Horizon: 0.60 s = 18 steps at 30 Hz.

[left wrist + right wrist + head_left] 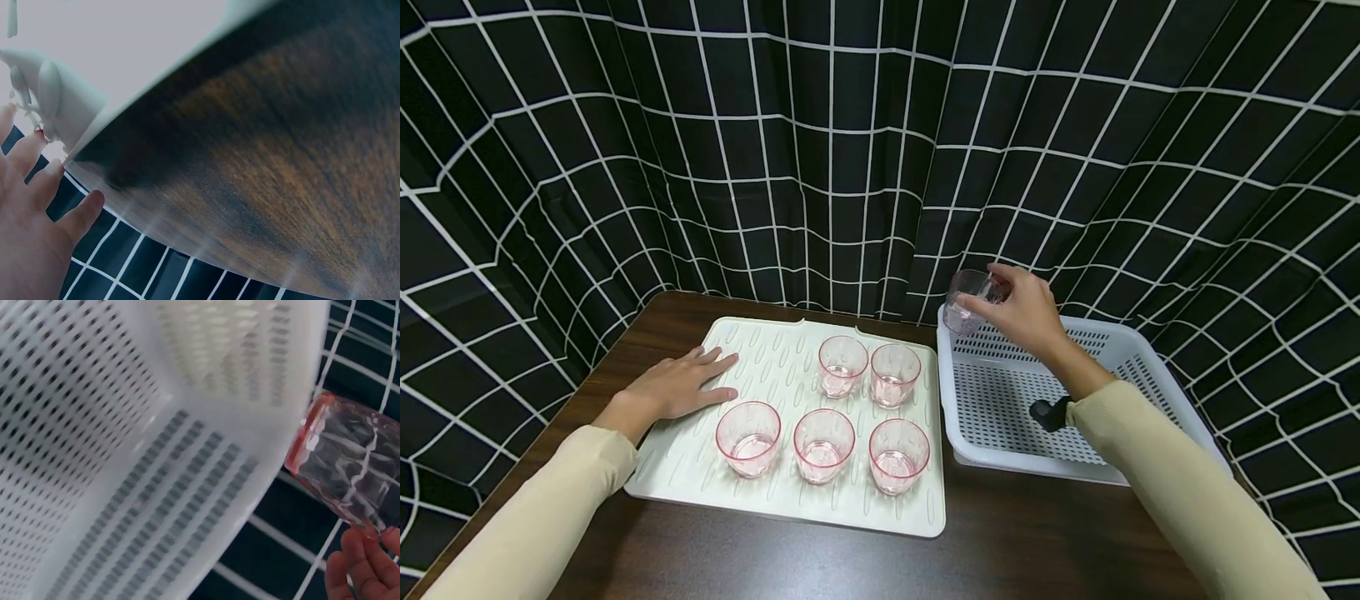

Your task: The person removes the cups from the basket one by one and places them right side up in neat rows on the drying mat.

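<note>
My right hand (1028, 315) pinches a clear pinkish glass (966, 307) and holds it above the back left corner of a white perforated basket (949, 400). In the right wrist view the fingers (361, 565) touch one end of this glass (356, 462), whose red-tinted rim faces the basket wall (219, 412). My left hand (676, 385) lies with spread, straight fingers on the left part of a cream drying mat (700, 483). On the mat, two pink-rimmed glasses stand at the back, including one glass (895, 377), and three stand in front, including another (748, 440).
The mat and basket sit side by side on a dark wooden table (760, 550). A black curtain with a white grid (820, 150) hangs close behind the table and around its sides. A black wrist strap or camera part (1048, 414) sits at my right cuff, over the basket.
</note>
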Each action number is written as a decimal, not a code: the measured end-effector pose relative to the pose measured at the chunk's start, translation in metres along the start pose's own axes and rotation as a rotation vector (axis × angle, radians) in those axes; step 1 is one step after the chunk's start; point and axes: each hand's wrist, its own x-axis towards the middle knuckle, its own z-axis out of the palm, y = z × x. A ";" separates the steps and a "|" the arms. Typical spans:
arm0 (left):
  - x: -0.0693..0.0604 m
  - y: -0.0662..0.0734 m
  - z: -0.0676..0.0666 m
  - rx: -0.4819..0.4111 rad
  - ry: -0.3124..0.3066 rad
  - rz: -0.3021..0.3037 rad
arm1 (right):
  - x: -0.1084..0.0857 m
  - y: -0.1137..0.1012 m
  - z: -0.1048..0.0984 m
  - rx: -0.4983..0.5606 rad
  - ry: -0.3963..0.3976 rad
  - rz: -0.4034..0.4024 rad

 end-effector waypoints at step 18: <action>0.001 0.000 0.000 0.007 -0.014 -0.012 | 0.011 -0.099 0.041 0.044 -0.084 -0.264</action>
